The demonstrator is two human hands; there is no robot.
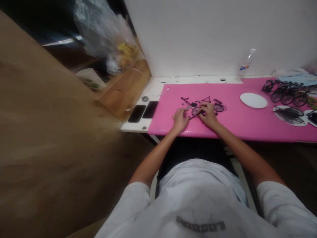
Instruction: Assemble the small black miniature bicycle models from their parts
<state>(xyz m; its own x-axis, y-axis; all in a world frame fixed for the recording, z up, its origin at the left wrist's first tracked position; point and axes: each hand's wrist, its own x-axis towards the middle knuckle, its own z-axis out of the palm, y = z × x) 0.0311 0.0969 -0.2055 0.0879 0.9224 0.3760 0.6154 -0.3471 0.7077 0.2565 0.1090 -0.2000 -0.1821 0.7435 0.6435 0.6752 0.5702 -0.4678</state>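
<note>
Small black model-bicycle parts lie on a pink mat (170, 99). My left hand (181, 119) rests low over the mat with its fingers curved; a thin black part (193, 117) runs out from its thumb tip. My right hand (208, 114) is closed at the right edge of a small spoked wheel (195, 111), its fingertips partly hiding a dark piece there. Beyond my right hand lies a second wheel (219, 107). A small triangular frame piece (206, 99) and a curved black piece (184, 98) lie behind my hands.
Two dark phones (150, 109) lie side by side at the left table end. To the right are a white plate (253, 100), several assembled model bicycles (287, 92) and a plate of dark parts (289, 115). A clear bottle (245, 64) stands by the wall.
</note>
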